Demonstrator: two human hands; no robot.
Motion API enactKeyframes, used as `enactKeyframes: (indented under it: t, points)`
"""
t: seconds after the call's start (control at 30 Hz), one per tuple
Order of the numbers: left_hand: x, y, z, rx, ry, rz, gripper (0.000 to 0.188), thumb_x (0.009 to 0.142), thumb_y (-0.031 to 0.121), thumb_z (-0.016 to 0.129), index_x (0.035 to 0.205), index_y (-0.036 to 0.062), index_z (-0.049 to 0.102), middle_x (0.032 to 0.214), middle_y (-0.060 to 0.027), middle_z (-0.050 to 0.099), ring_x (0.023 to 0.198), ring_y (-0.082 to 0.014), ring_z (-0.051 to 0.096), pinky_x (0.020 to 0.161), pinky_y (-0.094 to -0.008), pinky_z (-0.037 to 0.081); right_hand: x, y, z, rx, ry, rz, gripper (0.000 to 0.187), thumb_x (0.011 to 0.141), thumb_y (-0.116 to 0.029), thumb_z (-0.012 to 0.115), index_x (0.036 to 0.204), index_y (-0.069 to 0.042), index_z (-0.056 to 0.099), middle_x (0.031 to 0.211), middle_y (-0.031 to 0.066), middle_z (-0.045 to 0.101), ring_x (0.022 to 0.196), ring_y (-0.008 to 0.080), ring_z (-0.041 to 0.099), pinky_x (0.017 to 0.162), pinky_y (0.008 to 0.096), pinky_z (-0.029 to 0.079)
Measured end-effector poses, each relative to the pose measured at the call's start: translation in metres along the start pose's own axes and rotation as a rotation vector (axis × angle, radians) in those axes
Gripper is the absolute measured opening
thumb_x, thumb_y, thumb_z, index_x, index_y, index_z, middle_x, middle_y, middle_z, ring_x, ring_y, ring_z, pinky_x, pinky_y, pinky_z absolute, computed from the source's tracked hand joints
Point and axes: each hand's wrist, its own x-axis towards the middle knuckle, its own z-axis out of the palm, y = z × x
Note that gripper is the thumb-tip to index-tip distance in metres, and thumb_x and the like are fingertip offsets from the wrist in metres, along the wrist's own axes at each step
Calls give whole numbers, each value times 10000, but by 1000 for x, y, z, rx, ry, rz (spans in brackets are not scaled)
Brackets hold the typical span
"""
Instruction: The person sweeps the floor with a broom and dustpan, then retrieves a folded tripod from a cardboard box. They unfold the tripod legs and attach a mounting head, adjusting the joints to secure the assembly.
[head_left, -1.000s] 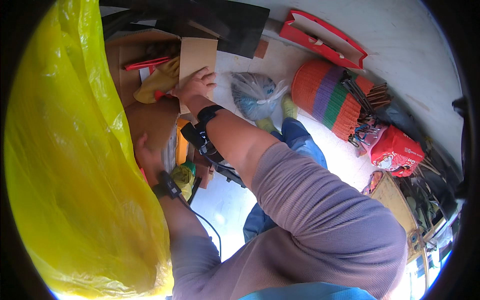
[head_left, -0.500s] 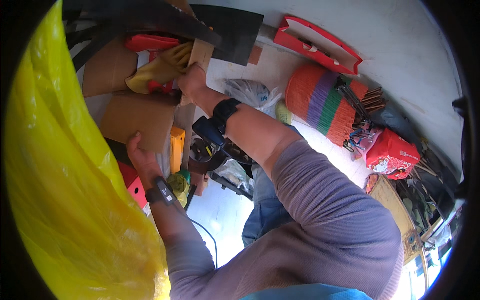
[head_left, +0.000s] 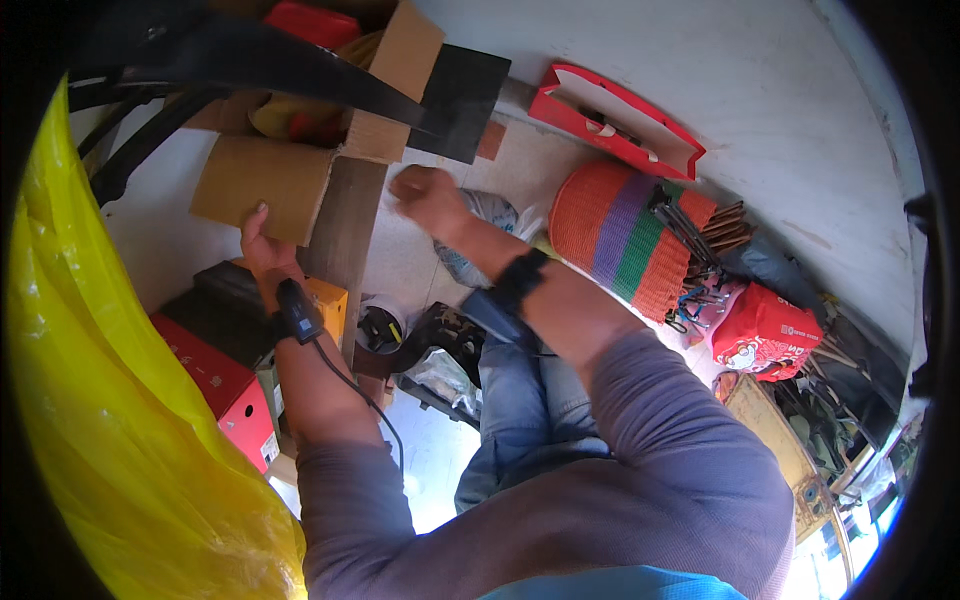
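An open cardboard box [head_left: 376,138] stands at the upper left with its flaps spread, partly covered by a dark bar. My left hand [head_left: 268,252] is at the edge of the near cardboard flap [head_left: 265,188]; its thumb lies on the near face and the other fingers are mostly hidden. To the right of the box, apart from it, my right hand [head_left: 428,200] is in the air with its fingers curled in, slightly blurred. Nothing shows in it. Inside the box, a yellowish thing [head_left: 285,117] and something red are partly visible.
A yellow plastic sheet [head_left: 120,400] hangs along the left. Below the box are a red box [head_left: 215,375] and an orange-yellow box [head_left: 325,305]. At right lie a striped woven roll [head_left: 615,230], a red paper bag [head_left: 620,120] and a red printed bag [head_left: 765,330].
My right hand has let go of the box edge and moved right and down, away from it. My left hand stays at the flap. The view has shifted, showing more of the red box.
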Motion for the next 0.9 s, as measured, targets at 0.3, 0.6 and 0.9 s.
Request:
enactKeyframes:
  t: [0.3,0.6,0.9]
  points:
    - [21,42,21,80,43,-70,341,828,110,636,1159,38,597,1130,-72,629,1086,-257,586,958,-414,471,147,-83,-101,156,355,402,383,875,-303,660,1046,40,653,818,125,677,766,224,692,549,357,554]
    - [30,20,2,-71,-103,-108,278,831,40,604,1108,23,621,1115,-75,638,1084,-252,595,949,-422,499,218,-50,-60,-11,55,352,385,855,-282,678,1033,58,661,856,174,681,736,280,703,584,392,586]
    - [39,0,-18,-145,-189,-138,298,801,4,604,1099,14,627,1093,-85,657,1056,-259,613,949,-420,500,204,-61,-65,-195,91,292,360,854,-217,660,1049,86,650,949,233,692,775,350,714,610,416,604]
